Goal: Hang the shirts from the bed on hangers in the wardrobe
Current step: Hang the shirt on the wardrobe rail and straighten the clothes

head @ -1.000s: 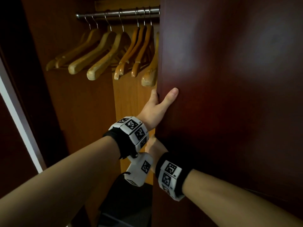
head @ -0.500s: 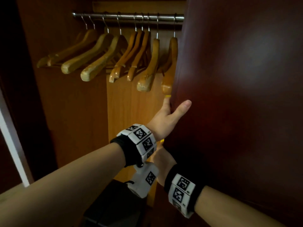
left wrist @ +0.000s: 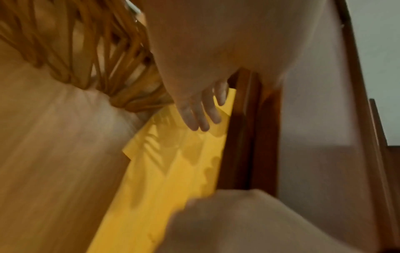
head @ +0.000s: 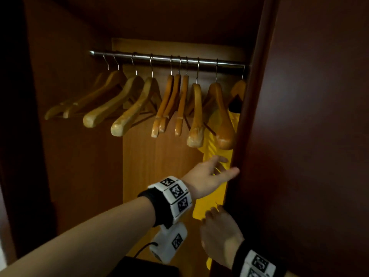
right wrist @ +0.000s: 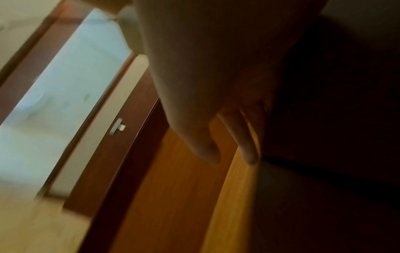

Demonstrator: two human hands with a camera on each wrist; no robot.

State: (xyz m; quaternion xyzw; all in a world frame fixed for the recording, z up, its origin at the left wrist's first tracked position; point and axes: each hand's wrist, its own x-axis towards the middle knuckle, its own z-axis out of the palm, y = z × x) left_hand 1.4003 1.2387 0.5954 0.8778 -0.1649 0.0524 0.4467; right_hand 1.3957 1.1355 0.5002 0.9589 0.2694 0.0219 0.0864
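A yellow shirt (head: pixel 205 200) hangs from the rightmost wooden hanger (head: pixel 238 90), half hidden behind the dark sliding door (head: pixel 299 136). Several bare wooden hangers (head: pixel 127 114) hang from the metal rail (head: pixel 163 58). My left hand (head: pixel 216 171) is open with spread fingers in front of the shirt, its thumb at the door's edge. In the left wrist view its straight fingers (left wrist: pixel 201 116) lie over the yellow shirt (left wrist: pixel 168 171). My right hand (head: pixel 217 230) is lower, beside the door's edge, with relaxed fingers (right wrist: pixel 240 137) holding nothing.
The wardrobe's dark side wall (head: pixel 65 136) bounds the opening on the left, and a lighter wooden back panel (head: pixel 155 166) shows behind the hangers. A black object (head: pixel 143 266) sits low inside. A white room door with a handle (right wrist: pixel 118 127) shows in the right wrist view.
The sliding door has moved right, uncovering more hangers and the yellow shirt. My left hand has let go of the door's edge and spread its fingers; the right hand has come off the door.
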